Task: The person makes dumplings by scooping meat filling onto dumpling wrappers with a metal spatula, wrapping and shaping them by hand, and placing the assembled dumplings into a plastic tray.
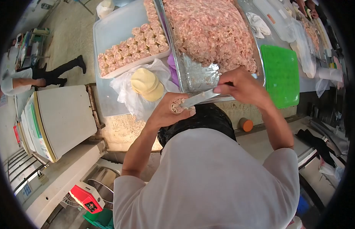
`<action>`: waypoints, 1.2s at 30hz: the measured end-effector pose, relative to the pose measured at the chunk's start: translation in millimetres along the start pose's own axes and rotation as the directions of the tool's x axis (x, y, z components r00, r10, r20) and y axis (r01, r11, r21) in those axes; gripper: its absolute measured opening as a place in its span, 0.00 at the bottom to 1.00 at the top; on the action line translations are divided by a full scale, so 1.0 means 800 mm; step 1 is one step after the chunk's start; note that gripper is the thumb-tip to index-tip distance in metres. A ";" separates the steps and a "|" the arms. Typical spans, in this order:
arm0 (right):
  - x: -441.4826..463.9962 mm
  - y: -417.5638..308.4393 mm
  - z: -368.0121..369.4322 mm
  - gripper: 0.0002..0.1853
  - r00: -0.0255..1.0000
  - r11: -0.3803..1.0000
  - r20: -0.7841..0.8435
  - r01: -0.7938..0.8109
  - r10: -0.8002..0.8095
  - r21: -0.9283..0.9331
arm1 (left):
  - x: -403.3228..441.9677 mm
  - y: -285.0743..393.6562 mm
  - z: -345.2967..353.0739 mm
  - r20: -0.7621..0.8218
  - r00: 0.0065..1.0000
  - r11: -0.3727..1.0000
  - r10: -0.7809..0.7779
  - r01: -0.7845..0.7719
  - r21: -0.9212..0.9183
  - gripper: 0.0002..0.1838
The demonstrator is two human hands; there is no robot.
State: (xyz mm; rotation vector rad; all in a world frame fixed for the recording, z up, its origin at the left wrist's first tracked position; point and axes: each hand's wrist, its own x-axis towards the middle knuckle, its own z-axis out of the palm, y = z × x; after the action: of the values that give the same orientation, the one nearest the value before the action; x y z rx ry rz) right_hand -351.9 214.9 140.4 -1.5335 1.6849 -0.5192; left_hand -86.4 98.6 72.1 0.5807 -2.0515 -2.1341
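My left hand is wrapped round a dumpling wrapper with its pleated rim facing up. In my right hand is a flat metal spatula, its blade tip touching the wrapper's opening. How much filling is inside I cannot tell. Beyond my hands, a metal tray holds a big mound of minced meat. To its left, rows of filled dumplings stand in a translucent white tray. A stack of round yellow wrappers lies on a white plastic bag near my left hand.
A green board lies right of the meat tray, with a white cloth behind it. Another person is at the far left, near a white cabinet. More hands show at the top right. An orange-ended cylinder stands below the table.
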 end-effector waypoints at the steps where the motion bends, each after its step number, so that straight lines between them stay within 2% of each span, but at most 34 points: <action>1: -0.001 -0.003 -0.002 0.10 0.999 0.998 -0.022 -0.044 0.045 0.049 | 0.000 -0.006 0.000 -0.018 1.000 1.000 -0.007 0.007 -0.004 0.18; 3: -0.009 -0.014 -0.004 0.12 0.988 0.978 -0.055 -0.135 0.145 0.156 | -0.003 -0.009 0.004 -0.043 0.999 1.000 0.002 -0.003 -0.028 0.15; 5: -0.006 -0.018 0.014 0.13 0.996 0.983 -0.033 -0.072 0.078 0.169 | 0.005 0.000 0.007 -0.051 0.997 0.997 0.054 -0.057 -0.054 0.14; 7: -0.003 -0.009 0.023 0.14 0.999 0.977 0.021 -0.042 0.038 0.210 | 0.003 0.014 0.003 -0.061 0.995 0.995 0.084 -0.080 0.067 0.16; 8: -0.006 -0.006 0.019 0.15 0.999 0.978 -0.009 -0.046 0.049 0.205 | 0.001 0.017 0.001 -0.070 0.993 0.988 0.098 -0.089 0.125 0.16; 11: -0.017 0.001 0.004 0.16 0.993 0.975 -0.073 -0.074 0.091 0.211 | -0.006 -0.002 -0.004 -0.137 0.990 0.992 -0.018 0.035 0.125 0.22; 13: -0.019 0.005 -0.008 0.16 0.985 0.966 -0.100 -0.113 0.140 0.232 | 0.005 -0.012 0.015 -0.357 0.931 0.994 0.070 -0.097 -0.058 0.25; 15: -0.017 0.004 -0.011 0.16 0.983 0.976 -0.131 -0.104 0.130 0.189 | 0.009 -0.008 0.020 -0.401 0.911 0.973 0.093 -0.169 -0.157 0.27; 17: -0.015 0.000 -0.009 0.16 0.980 0.974 -0.135 -0.119 0.146 0.192 | 0.006 0.011 0.014 -0.268 0.959 0.970 0.089 -0.145 -0.197 0.27; 20: -0.011 -0.006 0.006 0.16 0.983 0.960 -0.087 -0.137 0.163 0.246 | 0.002 0.011 -0.001 -0.137 0.989 0.999 0.048 -0.045 0.024 0.22; 22: -0.007 -0.010 0.019 0.15 0.991 0.961 -0.070 -0.091 0.113 0.263 | 0.000 0.011 0.003 -0.174 0.985 1.000 0.015 -0.015 -0.003 0.19; 23: -0.008 -0.011 0.017 0.15 0.987 0.970 -0.081 -0.117 0.137 0.215 | 0.000 0.011 0.004 -0.190 0.982 1.000 0.001 -0.004 -0.016 0.18; 25: -0.011 -0.013 0.007 0.14 0.979 0.979 -0.099 -0.168 0.180 0.113 | 0.000 0.014 0.003 -0.191 0.981 0.999 -0.019 0.026 0.037 0.15; 26: -0.009 -0.016 0.008 0.13 0.985 0.985 -0.117 -0.113 0.129 0.134 | -0.001 0.016 0.003 -0.199 0.979 0.997 -0.032 0.045 0.062 0.14; 28: -0.010 -0.023 0.017 0.11 0.986 0.983 -0.160 -0.010 0.040 0.184 | -0.002 0.019 0.006 -0.202 0.979 0.994 0.014 0.008 0.110 0.13; 31: -0.001 -0.021 0.029 0.11 0.994 0.987 -0.065 -0.076 0.086 0.142 | -0.001 0.022 0.000 -0.183 0.976 0.980 0.119 -0.086 0.178 0.12; 32: -0.004 -0.022 0.023 0.11 0.991 0.991 -0.092 -0.083 0.092 0.102 | -0.002 0.022 -0.003 -0.182 0.971 0.973 0.156 -0.119 0.197 0.12; 34: -0.009 -0.024 0.012 0.12 0.987 0.996 -0.132 -0.088 0.090 0.026 | -0.002 0.017 -0.005 -0.196 0.975 0.972 0.106 -0.060 0.227 0.11; 36: -0.005 -0.032 0.020 0.14 0.986 0.991 -0.153 -0.046 0.065 0.127 | -0.006 0.016 -0.001 -0.209 0.976 0.977 0.060 -0.014 0.215 0.11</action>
State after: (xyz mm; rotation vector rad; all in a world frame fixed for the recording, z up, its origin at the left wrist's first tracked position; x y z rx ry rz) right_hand -322.9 217.2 150.8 -1.3839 1.7745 -0.7172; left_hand -84.2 98.6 85.9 0.7567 -2.1619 -1.7557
